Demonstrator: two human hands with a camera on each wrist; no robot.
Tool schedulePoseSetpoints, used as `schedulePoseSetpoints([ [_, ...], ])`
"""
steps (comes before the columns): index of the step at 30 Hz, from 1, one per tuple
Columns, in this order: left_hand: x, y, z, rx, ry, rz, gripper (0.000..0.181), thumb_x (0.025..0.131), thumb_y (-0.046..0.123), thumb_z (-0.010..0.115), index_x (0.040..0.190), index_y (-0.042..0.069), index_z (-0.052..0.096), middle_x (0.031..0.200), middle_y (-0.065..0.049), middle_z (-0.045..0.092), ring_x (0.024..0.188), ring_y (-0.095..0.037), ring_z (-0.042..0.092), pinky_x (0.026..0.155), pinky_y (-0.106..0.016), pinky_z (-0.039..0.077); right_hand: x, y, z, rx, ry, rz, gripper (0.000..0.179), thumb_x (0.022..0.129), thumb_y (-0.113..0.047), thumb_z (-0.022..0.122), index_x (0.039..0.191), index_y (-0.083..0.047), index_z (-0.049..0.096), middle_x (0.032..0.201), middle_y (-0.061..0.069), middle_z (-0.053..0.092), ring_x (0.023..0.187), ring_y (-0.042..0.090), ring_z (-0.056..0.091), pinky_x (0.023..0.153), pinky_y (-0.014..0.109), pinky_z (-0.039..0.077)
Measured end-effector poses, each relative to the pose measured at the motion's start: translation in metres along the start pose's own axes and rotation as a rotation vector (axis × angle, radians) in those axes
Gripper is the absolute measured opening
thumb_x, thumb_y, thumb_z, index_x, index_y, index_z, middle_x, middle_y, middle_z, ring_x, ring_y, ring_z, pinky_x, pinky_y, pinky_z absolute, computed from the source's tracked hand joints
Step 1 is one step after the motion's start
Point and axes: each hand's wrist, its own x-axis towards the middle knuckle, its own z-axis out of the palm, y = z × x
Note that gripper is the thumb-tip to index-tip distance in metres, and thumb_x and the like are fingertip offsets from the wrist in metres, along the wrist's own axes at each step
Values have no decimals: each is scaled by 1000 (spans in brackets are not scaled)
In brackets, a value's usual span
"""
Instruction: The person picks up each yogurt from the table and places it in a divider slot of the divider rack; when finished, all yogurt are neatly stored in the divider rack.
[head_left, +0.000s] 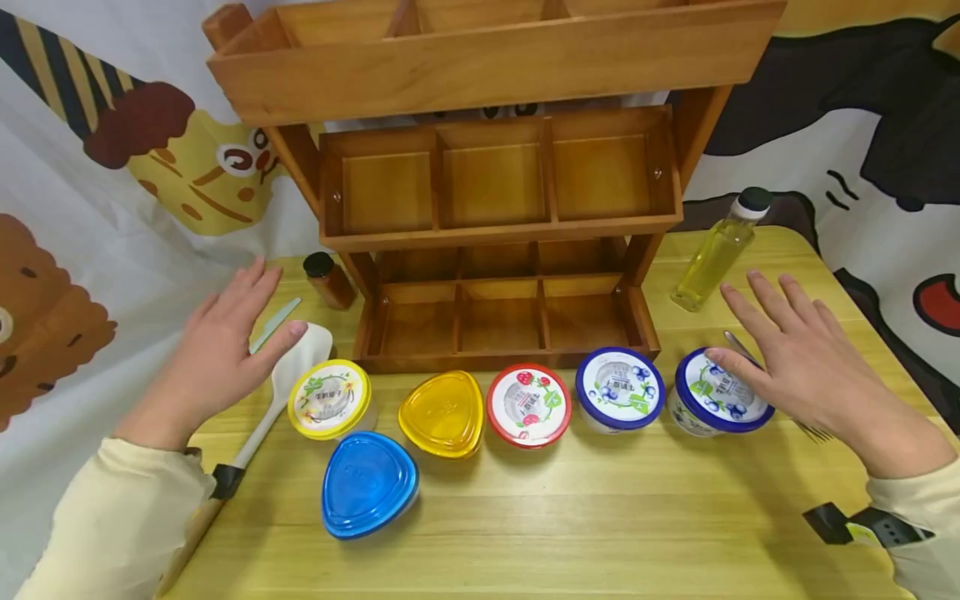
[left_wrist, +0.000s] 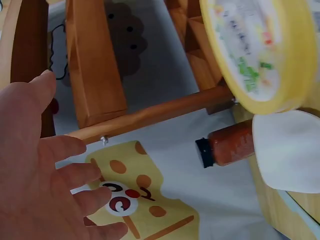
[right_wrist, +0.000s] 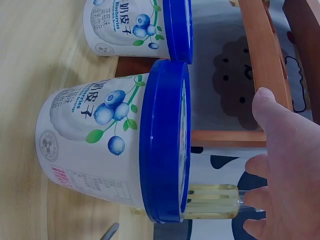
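Note:
My left hand (head_left: 217,354) hovers with spread fingers at the left, above a white spatula (head_left: 300,358) and a pale green knife (head_left: 277,323). Nearest to it stands a tub with a yellow lid (head_left: 330,398). On the other side my right hand (head_left: 810,358) is held out, fingers spread, holding nothing. In the head view it overlaps a blueberry tub with a blue lid (head_left: 723,392); the right wrist view shows this tub (right_wrist: 100,135) apart from the fingers. A fork (head_left: 813,432) lies partly hidden beneath the hand.
A three-tier wooden rack (head_left: 495,79) with compartments stands at the back. Along its front are another blue-lidded tub (head_left: 620,389), a red-lidded tub (head_left: 528,406), and yellow (head_left: 442,414) and blue (head_left: 369,485) triangular containers. A dark-capped jar (head_left: 330,282) and an oil bottle (head_left: 712,258) flank it.

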Motion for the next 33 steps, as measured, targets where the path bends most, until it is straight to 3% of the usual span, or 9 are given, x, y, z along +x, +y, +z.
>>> schedulePoseSetpoints([
  [4, 10, 1, -9, -65, 38, 9, 72, 101, 41, 51, 158, 10, 20, 164, -17, 15, 149, -44, 19, 116, -68, 18, -1, 0, 0, 3, -1, -3, 85, 97, -57, 49, 159, -12, 11, 163, 25, 1, 148, 50, -8, 115, 72, -1],
  [9, 22, 6, -19, -139, 61, -30, 70, 102, 41, 50, 159, 15, 18, 164, -14, 19, 148, -42, 23, 119, -61, 20, -3, -1, 0, 6, 10, -6, 85, 97, -57, 50, 158, -10, 14, 163, 26, 3, 148, 51, -5, 116, 72, 1],
  [18, 43, 8, -23, -246, 126, -93, 64, 103, 44, 46, 158, 22, 22, 162, -13, 27, 145, -43, 29, 116, -63, 24, -7, -1, 0, 10, 7, -23, 88, 95, -55, 55, 158, -9, 16, 162, 28, 9, 148, 51, -3, 117, 70, 3],
  [25, 61, 7, -23, -463, 129, -184, 63, 102, 48, 44, 157, 27, 23, 163, 1, 24, 149, -29, 26, 121, -53, 23, -10, -1, 1, 26, -9, -20, 90, 94, -56, 57, 158, -10, 15, 161, 29, 11, 148, 52, 0, 117, 70, 5],
  [29, 70, 8, -22, -513, 157, -206, 63, 101, 50, 44, 157, 28, 24, 163, 3, 26, 150, -19, 25, 123, -45, 23, -13, 0, 2, 36, -1, -21, 90, 94, -55, 57, 158, -9, 16, 160, 30, 13, 147, 53, 2, 118, 68, 3],
  [33, 78, 10, -21, -552, 177, -215, 64, 101, 51, 45, 157, 27, 25, 162, 4, 28, 149, -16, 28, 123, -41, 24, -14, 1, 3, 44, 4, -22, 90, 94, -55, 58, 158, -9, 16, 160, 30, 14, 147, 53, 3, 118, 69, 4],
])
